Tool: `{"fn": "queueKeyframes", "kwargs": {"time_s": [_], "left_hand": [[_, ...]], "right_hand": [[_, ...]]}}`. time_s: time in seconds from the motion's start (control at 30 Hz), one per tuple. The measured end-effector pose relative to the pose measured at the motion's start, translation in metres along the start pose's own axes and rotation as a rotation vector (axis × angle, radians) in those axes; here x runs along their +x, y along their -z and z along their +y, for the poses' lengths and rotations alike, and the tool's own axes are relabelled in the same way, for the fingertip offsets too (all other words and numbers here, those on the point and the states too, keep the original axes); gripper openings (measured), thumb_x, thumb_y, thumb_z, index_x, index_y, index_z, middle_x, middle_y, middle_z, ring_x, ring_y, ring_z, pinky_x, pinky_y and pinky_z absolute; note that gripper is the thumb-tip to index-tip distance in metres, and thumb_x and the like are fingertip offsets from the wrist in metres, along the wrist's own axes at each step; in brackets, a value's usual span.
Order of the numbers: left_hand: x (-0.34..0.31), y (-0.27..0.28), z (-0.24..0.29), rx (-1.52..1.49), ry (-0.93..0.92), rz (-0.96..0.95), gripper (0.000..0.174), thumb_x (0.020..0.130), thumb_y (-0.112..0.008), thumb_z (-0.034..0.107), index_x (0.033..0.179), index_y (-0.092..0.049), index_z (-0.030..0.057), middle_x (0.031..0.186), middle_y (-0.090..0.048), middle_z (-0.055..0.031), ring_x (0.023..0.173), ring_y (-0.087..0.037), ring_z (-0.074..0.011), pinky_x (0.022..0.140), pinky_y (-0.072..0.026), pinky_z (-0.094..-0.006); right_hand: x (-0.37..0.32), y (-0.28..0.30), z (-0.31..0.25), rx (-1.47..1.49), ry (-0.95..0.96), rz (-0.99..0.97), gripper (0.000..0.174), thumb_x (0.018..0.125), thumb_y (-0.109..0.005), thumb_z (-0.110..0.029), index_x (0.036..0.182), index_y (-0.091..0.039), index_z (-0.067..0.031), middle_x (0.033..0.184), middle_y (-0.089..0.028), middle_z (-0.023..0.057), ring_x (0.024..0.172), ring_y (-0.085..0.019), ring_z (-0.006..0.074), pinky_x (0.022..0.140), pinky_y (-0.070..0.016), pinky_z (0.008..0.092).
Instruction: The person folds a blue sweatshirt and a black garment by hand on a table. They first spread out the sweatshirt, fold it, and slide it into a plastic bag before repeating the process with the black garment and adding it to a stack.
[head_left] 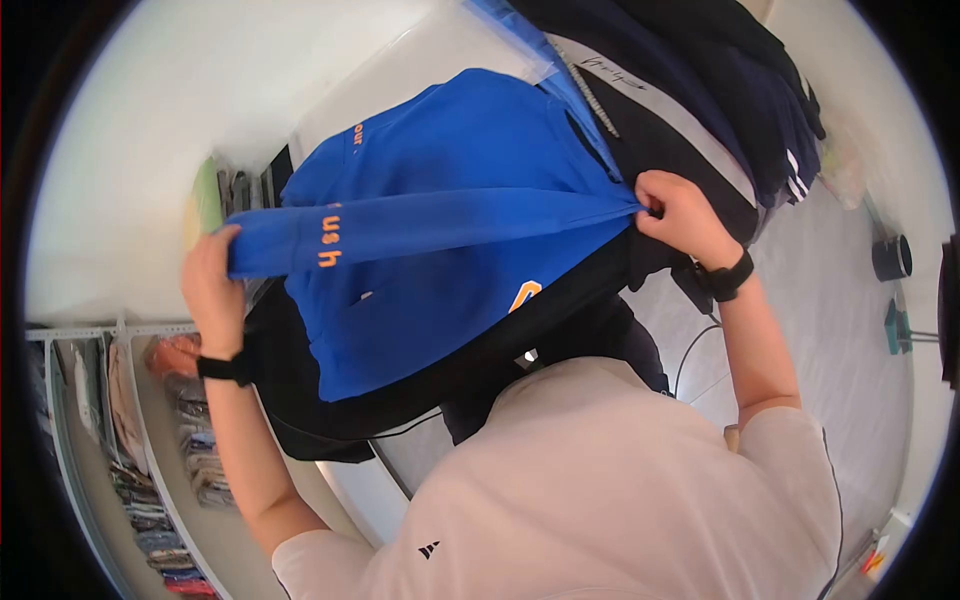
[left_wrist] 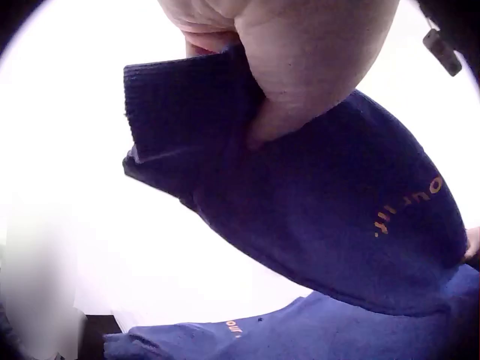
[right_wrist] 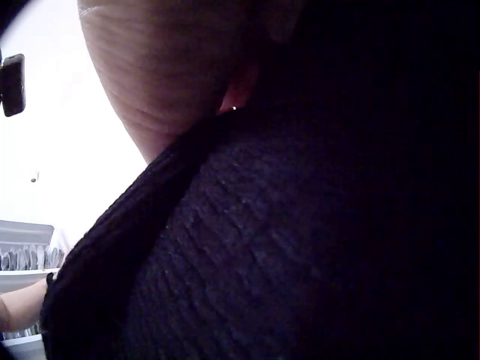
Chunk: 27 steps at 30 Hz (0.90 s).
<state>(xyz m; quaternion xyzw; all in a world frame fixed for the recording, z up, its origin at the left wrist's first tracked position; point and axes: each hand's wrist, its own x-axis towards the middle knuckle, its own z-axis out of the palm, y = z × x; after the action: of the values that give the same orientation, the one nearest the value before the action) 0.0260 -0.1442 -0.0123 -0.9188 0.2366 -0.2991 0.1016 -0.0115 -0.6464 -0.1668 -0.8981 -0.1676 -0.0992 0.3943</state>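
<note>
Head view: blue sweatshirt [head_left: 400,330], spread over a black surface [head_left: 480,362]; one sleeve [head_left: 440,222], orange lettering near its end, drawn taut above the body; left hand [head_left: 212,285] clasping the cuff end, right hand [head_left: 683,215] pinching the shoulder end, well apart; dark garments [head_left: 700,80] heaped at upper right. Left wrist view: thumb [left_wrist: 315,67] on the sleeve, beside the ribbed cuff [left_wrist: 180,105]; sweatshirt body below. Right wrist view: dark textured cloth [right_wrist: 225,232] against the hand; fingertips indistinct.
</note>
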Motion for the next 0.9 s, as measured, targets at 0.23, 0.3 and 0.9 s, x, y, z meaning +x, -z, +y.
{"fn": "queueKeyframes", "kwargs": {"time_s": [0.23, 0.3, 0.9], "left_hand": [[-0.122, -0.01, 0.069, -0.33, 0.065, -0.435, 0.048, 0.055, -0.058, -0.011, 0.101, -0.058, 0.0041, 0.088, -0.052, -0.0128, 0.086, -0.052, -0.033, 0.075, -0.0427, -0.0406], [-0.135, -0.012, 0.085, -0.346, 0.185, -0.404, 0.046, 0.056, -0.058, -0.012, 0.099, -0.059, 0.0036, 0.087, -0.052, -0.0123, 0.086, -0.052, -0.0326, 0.074, -0.0437, -0.0397], [-0.152, 0.017, 0.092, -0.58, 0.298, -0.407, 0.053, 0.058, -0.055, 0.001, 0.11, -0.061, 0.0038, 0.116, -0.053, -0.016, 0.11, -0.048, -0.0352, 0.097, -0.0365, -0.042]], "right_hand": [[0.005, -0.001, 0.004, 0.025, -0.012, -0.026, 0.017, 0.067, -0.058, 0.001, 0.072, -0.041, -0.0018, 0.066, -0.037, 0.0095, 0.06, -0.041, 0.023, 0.055, -0.0351, 0.0332], [0.005, -0.002, 0.003, 0.022, -0.025, -0.016, 0.018, 0.067, -0.057, 0.002, 0.072, -0.04, -0.0017, 0.066, -0.035, 0.0089, 0.059, -0.039, 0.022, 0.055, -0.0344, 0.0322], [0.001, 0.005, -0.004, 0.101, -0.063, -0.102, 0.016, 0.076, -0.063, -0.003, 0.077, -0.047, -0.004, 0.07, -0.039, 0.0002, 0.063, -0.038, 0.0097, 0.058, -0.033, 0.0232]]}}
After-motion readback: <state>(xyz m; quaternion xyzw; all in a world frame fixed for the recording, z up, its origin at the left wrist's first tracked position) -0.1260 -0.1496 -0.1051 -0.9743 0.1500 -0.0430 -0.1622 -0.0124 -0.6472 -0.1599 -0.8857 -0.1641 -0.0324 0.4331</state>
